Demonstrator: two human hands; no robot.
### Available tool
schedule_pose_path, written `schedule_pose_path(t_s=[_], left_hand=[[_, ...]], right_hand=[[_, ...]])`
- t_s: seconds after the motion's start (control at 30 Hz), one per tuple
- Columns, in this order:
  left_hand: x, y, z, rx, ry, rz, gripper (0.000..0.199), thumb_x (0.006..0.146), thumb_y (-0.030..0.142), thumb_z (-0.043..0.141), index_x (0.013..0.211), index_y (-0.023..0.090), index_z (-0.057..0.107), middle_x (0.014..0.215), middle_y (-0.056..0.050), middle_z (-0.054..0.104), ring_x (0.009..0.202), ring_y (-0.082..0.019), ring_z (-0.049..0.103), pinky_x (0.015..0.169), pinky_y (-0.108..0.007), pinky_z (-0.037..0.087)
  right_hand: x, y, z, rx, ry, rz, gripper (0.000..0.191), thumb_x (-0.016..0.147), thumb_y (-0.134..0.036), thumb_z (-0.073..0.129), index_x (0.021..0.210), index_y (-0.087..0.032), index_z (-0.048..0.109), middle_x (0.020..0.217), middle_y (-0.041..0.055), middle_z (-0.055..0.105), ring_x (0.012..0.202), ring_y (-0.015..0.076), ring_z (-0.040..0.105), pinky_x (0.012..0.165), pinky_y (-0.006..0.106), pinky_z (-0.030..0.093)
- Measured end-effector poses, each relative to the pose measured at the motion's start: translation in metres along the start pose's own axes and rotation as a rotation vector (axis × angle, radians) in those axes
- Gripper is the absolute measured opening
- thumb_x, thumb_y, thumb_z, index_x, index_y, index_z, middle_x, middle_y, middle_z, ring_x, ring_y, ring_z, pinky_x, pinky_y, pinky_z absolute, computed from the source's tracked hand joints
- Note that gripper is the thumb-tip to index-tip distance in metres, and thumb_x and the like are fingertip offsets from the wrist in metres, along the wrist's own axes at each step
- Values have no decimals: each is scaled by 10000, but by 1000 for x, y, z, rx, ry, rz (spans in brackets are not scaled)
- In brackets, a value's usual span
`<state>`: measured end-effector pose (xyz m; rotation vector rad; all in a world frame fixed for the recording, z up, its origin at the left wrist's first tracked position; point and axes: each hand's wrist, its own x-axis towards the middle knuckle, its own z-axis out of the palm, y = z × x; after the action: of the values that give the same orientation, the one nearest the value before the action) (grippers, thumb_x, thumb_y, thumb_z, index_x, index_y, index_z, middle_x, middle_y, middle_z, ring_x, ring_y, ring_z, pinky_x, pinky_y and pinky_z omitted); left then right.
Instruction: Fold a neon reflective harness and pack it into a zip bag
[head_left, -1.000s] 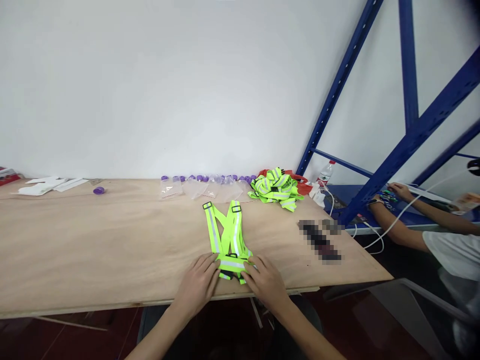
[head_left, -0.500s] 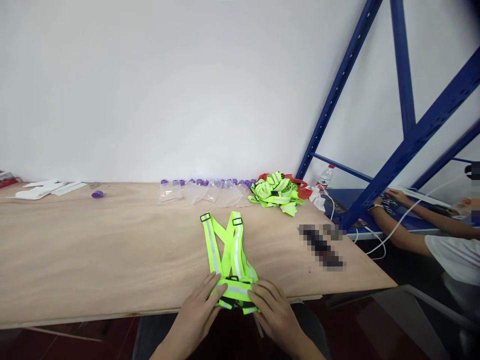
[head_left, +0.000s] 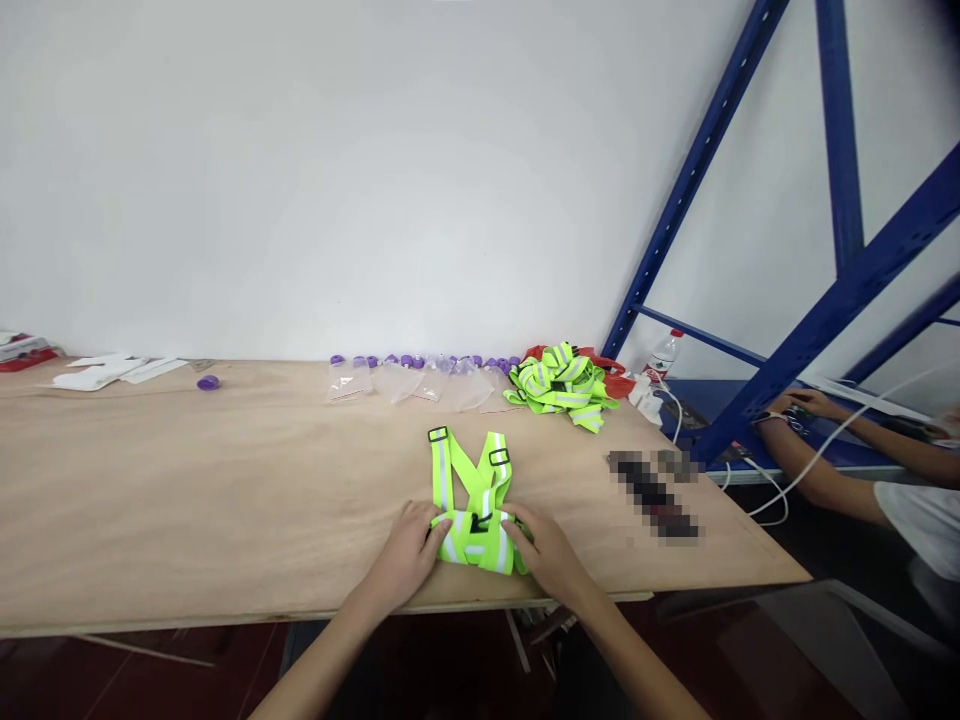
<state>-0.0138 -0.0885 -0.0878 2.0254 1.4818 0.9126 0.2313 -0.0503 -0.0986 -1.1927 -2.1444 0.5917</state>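
Note:
A neon-yellow reflective strap harness [head_left: 475,552] lies near the table's front edge, its lower part folded up over itself. Two straps with black buckles stretch away toward the wall. My left hand [head_left: 412,550] grips the folded part at its left side, thumb on top. At the right side my right hand [head_left: 546,548] holds the same bundle, also thumb on top. The fingertips beneath the fabric are hidden.
A pile of similar straps [head_left: 562,385] lies on red plastic at the back, beside clear bags [head_left: 397,380] with purple items. A purple piece [head_left: 208,382] and white sheets [head_left: 97,373] lie left. Right stand a blue frame [head_left: 806,330], a bottle [head_left: 664,352] and another person's arms [head_left: 817,470].
Both hands have moved forward, away from the table edge, folding the harness's lower part up toward the buckled straps. The harness is now shorter. The view has shifted slightly.

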Motion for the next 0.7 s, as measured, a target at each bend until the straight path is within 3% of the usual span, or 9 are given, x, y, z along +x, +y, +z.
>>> schedule_pose_path(t_s=[0.2, 0.33, 0.43, 0.5, 0.6, 0.67, 0.7], left_hand=[[16, -14, 17, 104, 124, -20, 308, 1000, 351, 451, 1235, 182, 556, 1174, -131, 651, 1070, -292, 612, 934, -471, 492], [18, -14, 22, 242, 113, 99, 239, 1014, 258, 418, 1149, 228, 612, 1313, -100, 600, 1171, -267, 582, 978, -451, 491], [19, -11, 22, 285, 41, 165, 274, 1029, 211, 377, 1092, 225, 644, 1192, -83, 677, 1136, -247, 603, 984, -437, 500], [16, -9, 20, 296, 12, 174, 285, 1038, 229, 373, 1066, 212, 656, 1113, -84, 710, 1111, -250, 616, 1004, -449, 491], [5, -6, 15, 330, -28, 190, 306, 1036, 363, 425, 1190, 205, 637, 1239, -96, 682, 1234, -284, 562, 1096, -508, 417], [-5, -5, 10, 357, -79, 206, 459, 998, 491, 483, 1371, 230, 542, 1414, -102, 583, 1366, -322, 460, 1144, -562, 347], [-10, -5, 8, 365, -113, 211, 571, 966, 553, 514, 1448, 250, 470, 1482, -101, 522, 1415, -342, 402, 1153, -588, 319]], right_hand=[[13, 8, 7, -101, 0, 22, 318, 992, -351, 452, 1166, -215, 682, 1126, 92, 732, 1045, 260, 664, 916, 397, 513], [12, 6, 12, -337, 65, -108, 394, 989, -254, 416, 1332, -188, 599, 1346, 154, 619, 1209, 285, 583, 971, 439, 492], [16, 5, 10, -434, -76, -328, 500, 930, -108, 407, 1399, -193, 556, 1513, 129, 487, 1427, 291, 387, 1099, 503, 393], [19, 5, 4, -401, -193, -403, 500, 915, -78, 400, 1366, -191, 586, 1493, 101, 520, 1447, 263, 367, 1149, 504, 346], [16, 3, -7, -327, -243, -371, 429, 988, -158, 373, 1361, -172, 584, 1426, 104, 585, 1369, 222, 479, 1170, 467, 345], [8, 2, -13, -301, -269, -363, 445, 1023, -324, 421, 1429, -170, 517, 1452, 121, 558, 1368, 228, 482, 1163, 456, 364], [2, 1, -15, -298, -290, -371, 542, 1002, -442, 478, 1470, -169, 468, 1481, 135, 525, 1390, 246, 457, 1159, 459, 371]])
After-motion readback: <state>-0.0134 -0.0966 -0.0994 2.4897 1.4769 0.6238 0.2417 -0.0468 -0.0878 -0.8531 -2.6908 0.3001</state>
